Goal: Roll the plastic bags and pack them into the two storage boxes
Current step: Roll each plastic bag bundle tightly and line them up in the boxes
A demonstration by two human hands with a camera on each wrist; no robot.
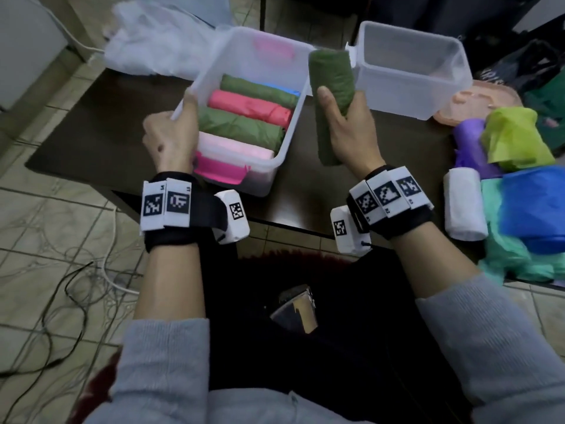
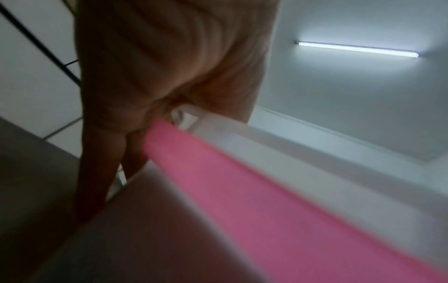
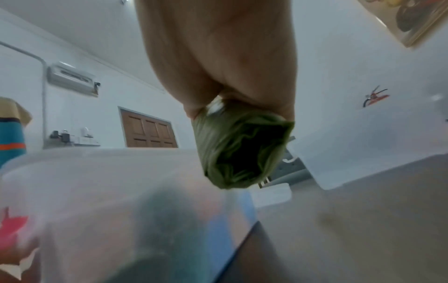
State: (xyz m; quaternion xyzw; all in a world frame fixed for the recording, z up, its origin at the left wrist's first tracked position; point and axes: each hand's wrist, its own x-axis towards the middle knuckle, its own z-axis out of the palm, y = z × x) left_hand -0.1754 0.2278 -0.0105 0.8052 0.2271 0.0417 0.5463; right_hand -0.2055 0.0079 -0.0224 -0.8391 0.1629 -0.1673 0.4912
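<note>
A clear storage box [image 1: 293, 127] sits on the dark table, holding several rolled bags in green, red and pink. My left hand [image 1: 171, 133] grips its near-left rim [image 2: 218, 132], beside the pink latch [image 2: 242, 191]. My right hand [image 1: 348, 130] holds a dark green rolled bag [image 1: 331, 96] upright, just right of that box; the roll's end [image 3: 242, 151] shows in the right wrist view under my right hand [image 3: 218, 57]. The second clear box [image 1: 412, 96] stands empty behind and to the right.
A white roll [image 1: 464, 206] and loose bags in blue [image 1: 532, 206], teal, lime [image 1: 516, 136] and purple lie at the table's right. A heap of white bags [image 1: 153, 41] lies behind the left box. A pinkish lid [image 1: 477, 102] is at the right. Cables cross the tiled floor [image 1: 61, 240].
</note>
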